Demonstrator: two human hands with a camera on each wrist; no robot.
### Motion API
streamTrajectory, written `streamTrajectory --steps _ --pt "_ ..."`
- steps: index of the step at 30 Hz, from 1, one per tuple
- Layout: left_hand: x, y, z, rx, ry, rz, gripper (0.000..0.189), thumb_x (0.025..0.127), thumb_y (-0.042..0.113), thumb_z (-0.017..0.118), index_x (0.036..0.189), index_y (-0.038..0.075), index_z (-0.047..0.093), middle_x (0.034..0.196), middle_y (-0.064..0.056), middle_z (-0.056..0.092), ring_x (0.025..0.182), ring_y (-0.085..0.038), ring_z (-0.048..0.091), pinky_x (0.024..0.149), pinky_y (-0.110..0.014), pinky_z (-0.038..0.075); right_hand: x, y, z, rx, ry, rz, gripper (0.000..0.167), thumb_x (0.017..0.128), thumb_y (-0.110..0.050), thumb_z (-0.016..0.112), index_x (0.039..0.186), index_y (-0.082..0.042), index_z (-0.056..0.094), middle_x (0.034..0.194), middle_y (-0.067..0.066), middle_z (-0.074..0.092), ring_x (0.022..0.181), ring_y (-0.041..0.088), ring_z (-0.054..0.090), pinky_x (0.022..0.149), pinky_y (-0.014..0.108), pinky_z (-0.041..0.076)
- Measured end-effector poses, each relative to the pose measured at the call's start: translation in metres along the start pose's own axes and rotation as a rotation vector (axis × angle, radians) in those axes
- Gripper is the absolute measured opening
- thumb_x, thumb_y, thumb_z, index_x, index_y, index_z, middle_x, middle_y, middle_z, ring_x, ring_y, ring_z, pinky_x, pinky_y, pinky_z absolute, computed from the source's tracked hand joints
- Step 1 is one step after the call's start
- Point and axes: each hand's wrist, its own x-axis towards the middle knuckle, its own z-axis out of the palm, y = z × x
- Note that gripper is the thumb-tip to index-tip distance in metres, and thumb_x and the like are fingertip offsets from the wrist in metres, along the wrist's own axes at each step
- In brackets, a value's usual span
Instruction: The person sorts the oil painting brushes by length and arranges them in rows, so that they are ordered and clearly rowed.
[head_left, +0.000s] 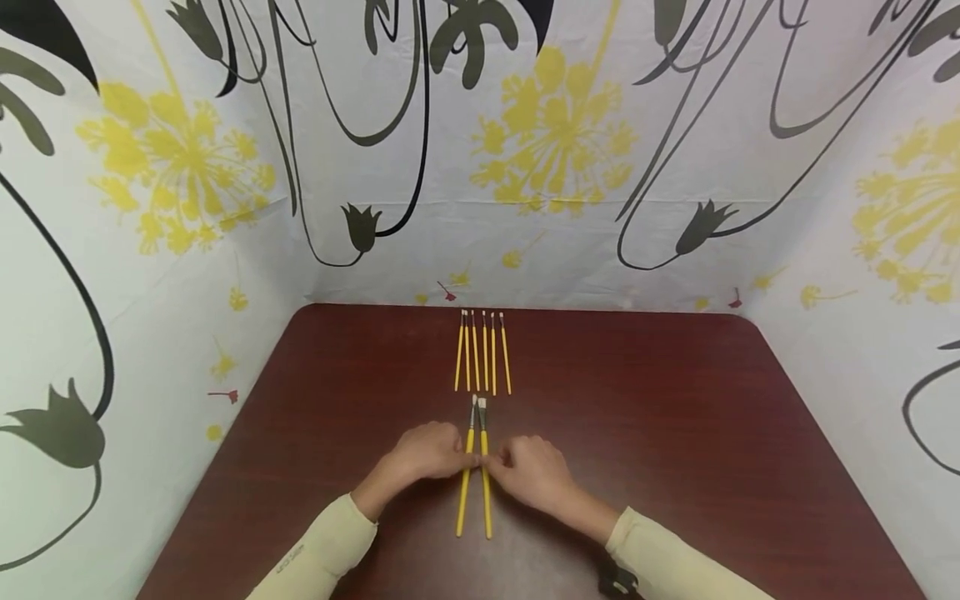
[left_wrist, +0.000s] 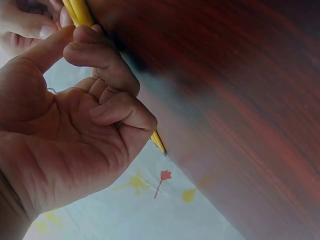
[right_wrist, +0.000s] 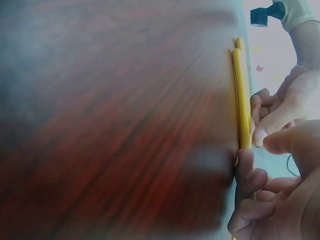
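Two larger paintbrushes with yellow handles and pale bristles lie side by side near the middle of the dark red table (head_left: 637, 400), bristles pointing away from me. My left hand (head_left: 431, 450) pinches the left paintbrush (head_left: 462, 497) partway along its handle. The right paintbrush (head_left: 487, 500) is pinched by my right hand (head_left: 534, 472), whose thumb nearly meets the left thumb. In the left wrist view, curled fingers hide part of the yellow handles. The right wrist view shows the handle ends lying close along the tabletop.
Beyond the hands, several thinner yellow paintbrushes (head_left: 484, 358) lie in a row toward the far edge, bristles also facing away. White cloth (head_left: 435, 175) with flower prints rises behind the table and on both sides. A dark device (head_left: 618, 581) sits at my right sleeve.
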Motion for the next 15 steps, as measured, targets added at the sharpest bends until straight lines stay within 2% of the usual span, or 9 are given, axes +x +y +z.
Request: streamTrajectory --steps 6,15 --pt "0.005 -0.004 -0.001 -0.015 -0.015 0.001 0.059 0.096 0.049 0.070 0.047 0.023 0.051 0.042 0.012 0.042 0.041 -0.008 0.036 0.043 -0.027 0.025 -0.003 0.008 -0.006 0.016 -0.009 -0.031 0.035 0.097 -0.043 0.072 0.068 -0.026 0.063 0.055 -0.016 0.052 0.047 0.003 0.043 0.048 0.024 0.037" --pt "-0.003 -0.012 -0.009 -0.031 -0.017 -0.032 0.060 0.099 0.053 0.067 0.051 0.020 0.053 0.045 0.010 0.046 0.044 -0.009 0.040 0.045 -0.027 0.027 -0.013 0.027 -0.022 0.002 -0.012 -0.032 0.029 0.099 -0.042 0.073 0.074 -0.030 0.064 0.056 -0.019 0.051 0.048 0.001 0.043 0.050 0.022 0.038"
